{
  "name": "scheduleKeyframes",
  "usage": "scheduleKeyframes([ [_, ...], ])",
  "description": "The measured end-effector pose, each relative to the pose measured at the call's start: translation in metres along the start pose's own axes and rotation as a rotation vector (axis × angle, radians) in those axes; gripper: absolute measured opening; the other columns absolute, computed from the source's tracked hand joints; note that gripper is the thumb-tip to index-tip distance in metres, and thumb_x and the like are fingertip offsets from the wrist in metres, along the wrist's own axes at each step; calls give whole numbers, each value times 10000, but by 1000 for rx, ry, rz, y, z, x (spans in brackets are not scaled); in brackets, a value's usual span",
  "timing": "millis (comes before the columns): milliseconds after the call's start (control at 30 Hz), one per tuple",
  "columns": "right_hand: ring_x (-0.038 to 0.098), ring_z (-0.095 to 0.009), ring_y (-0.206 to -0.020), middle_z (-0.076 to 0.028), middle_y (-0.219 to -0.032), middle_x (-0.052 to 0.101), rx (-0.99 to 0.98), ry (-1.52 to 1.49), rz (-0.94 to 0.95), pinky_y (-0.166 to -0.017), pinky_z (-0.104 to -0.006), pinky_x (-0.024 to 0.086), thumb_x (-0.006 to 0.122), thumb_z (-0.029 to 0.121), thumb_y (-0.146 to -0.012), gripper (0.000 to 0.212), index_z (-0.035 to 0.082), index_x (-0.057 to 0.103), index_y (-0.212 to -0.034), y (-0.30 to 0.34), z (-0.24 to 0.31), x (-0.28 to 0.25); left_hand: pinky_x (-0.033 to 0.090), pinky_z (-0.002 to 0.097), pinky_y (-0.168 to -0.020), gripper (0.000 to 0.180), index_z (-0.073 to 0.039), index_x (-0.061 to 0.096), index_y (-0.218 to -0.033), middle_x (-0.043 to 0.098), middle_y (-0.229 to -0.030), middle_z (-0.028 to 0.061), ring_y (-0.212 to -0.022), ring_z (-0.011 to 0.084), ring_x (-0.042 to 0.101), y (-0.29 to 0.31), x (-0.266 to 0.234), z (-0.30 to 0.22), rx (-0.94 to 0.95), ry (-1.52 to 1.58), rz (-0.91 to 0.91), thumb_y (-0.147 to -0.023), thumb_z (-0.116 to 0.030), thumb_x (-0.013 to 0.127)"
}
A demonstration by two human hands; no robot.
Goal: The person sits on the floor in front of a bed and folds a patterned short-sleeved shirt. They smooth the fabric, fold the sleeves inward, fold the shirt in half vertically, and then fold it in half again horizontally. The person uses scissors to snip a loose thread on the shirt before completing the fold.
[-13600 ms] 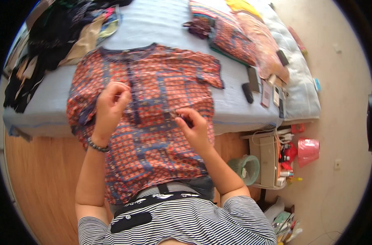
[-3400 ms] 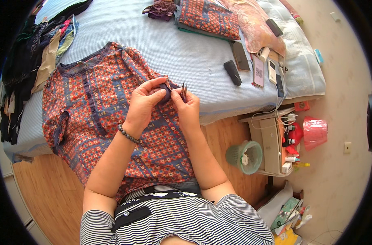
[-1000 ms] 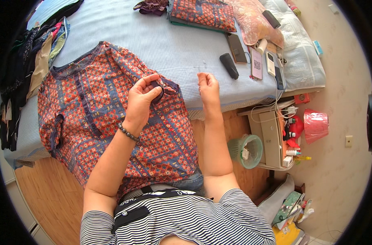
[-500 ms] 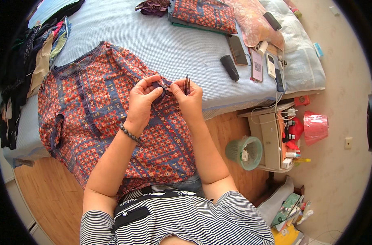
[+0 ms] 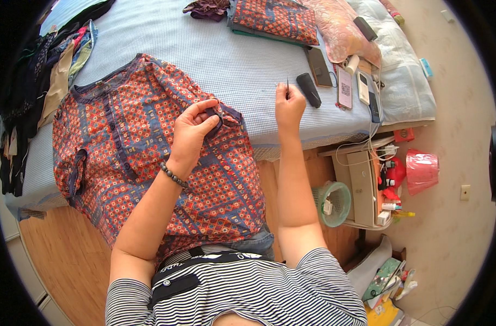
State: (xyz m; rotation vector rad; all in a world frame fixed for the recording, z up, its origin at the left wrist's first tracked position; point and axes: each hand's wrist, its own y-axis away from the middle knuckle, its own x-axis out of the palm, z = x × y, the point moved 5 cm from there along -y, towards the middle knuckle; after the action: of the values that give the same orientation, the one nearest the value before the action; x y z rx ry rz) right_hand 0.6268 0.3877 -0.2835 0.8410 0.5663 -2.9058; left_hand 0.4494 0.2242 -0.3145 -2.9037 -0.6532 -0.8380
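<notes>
A red and blue patterned shirt (image 5: 166, 157) with dark trim lies spread over the bed's near edge and my lap. My left hand (image 5: 191, 129) is closed on the dark-edged cuff (image 5: 214, 120) of one sleeve, pinching it between thumb and fingers. Off to the right, above the bed cover, my right hand (image 5: 290, 111) is closed around small dark thread snips (image 5: 287, 89). Only their narrow pointed end shows above the fingers; the rest is hidden in the hand. My right hand is apart from the shirt.
A light blue checked cover (image 5: 248, 65) lies on the bed. Dark clothes (image 5: 19, 119) heap at the left, a folded patterned garment (image 5: 275, 22) at the back. A black case (image 5: 308, 90) and phone (image 5: 344, 89) lie near my right hand. A green wastebasket (image 5: 335, 204) stands beside a bedside cabinet (image 5: 362, 185).
My right hand has left the cuff and moved right and slightly farther away, carrying the thread snips. My left hand has stayed at the cuff.
</notes>
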Motion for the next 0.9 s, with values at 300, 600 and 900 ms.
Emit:
scheduleKeyframes([
  [300, 368, -18, -528, 74, -575, 432, 153, -487, 285, -470, -208, 303, 751, 79, -774, 136, 36, 673, -877, 39, 25, 29, 512, 213, -838, 362, 33, 566, -1220, 645, -1058, 54, -929, 85, 614, 0, 4, -1, 2, 27, -31, -861, 60, 604],
  [600, 378, -2, -520, 84, -596, 488, 94, -513, 260, -451, -196, 305, 704, 85, -835, 76, 28, 666, -803, 78, 61, 49, 512, 201, -818, 362, 36, 570, -1223, 656, -1010, 43, -881, 68, 609, 1, 5, 0, -1, 35, -25, -863, 70, 589],
  [900, 378, -28, -436, 32, -595, 517, 410, -943, 296, -402, -196, 277, 656, 62, -878, 85, 21, 626, -809, 80, 40, 37, 529, 206, -787, 369, 38, 572, -1222, 659, -971, 47, -853, 80, 624, -1, -2, 1, -52, 147, -50, -855, 71, 596],
])
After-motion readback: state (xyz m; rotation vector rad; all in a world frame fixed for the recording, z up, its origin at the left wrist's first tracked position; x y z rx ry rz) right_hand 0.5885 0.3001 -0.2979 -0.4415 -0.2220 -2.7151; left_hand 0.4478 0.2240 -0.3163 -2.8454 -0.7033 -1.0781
